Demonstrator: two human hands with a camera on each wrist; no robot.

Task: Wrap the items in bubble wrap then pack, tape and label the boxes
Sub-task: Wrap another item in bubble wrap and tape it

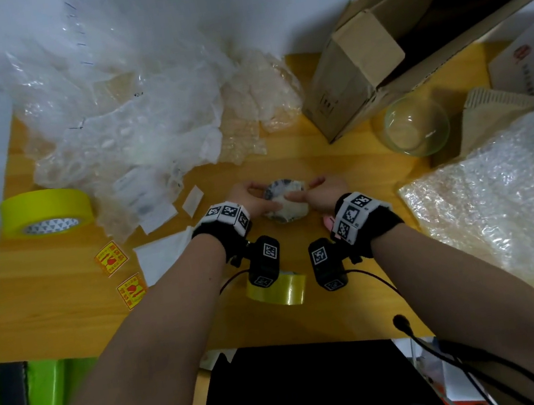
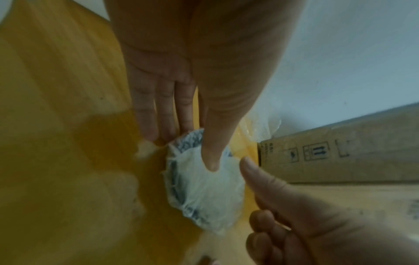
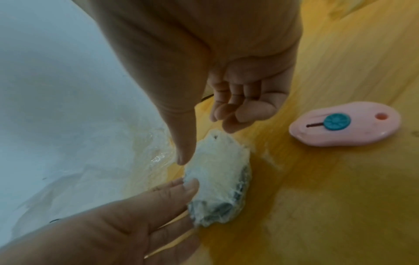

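A small round dish with a blue pattern, wrapped in bubble wrap [image 1: 285, 204], lies on the yellow wooden table [image 1: 65, 301] in the middle. My left hand [image 1: 254, 197] is at its left side. The straight fingers [image 2: 163, 111] reach along its far edge and the thumb [image 2: 213, 157] presses on top of the wrap. My right hand [image 1: 312, 192] is at its right side. The thumb [image 3: 181, 147] touches the top of the wrapped dish [image 3: 217, 170], and the other fingers [image 3: 235, 111] are curled in and hold nothing.
A pink box cutter [image 3: 344, 125] lies just right of my right hand. An open cardboard box [image 1: 375, 57] and a glass bowl [image 1: 415, 126] stand at the back right. A bubble wrap sheet [image 1: 494, 199] lies right, a plastic pile [image 1: 128, 119] back left. Tape rolls [image 1: 47, 211] [image 1: 277, 289] and stickers [image 1: 111, 258] lie nearby.
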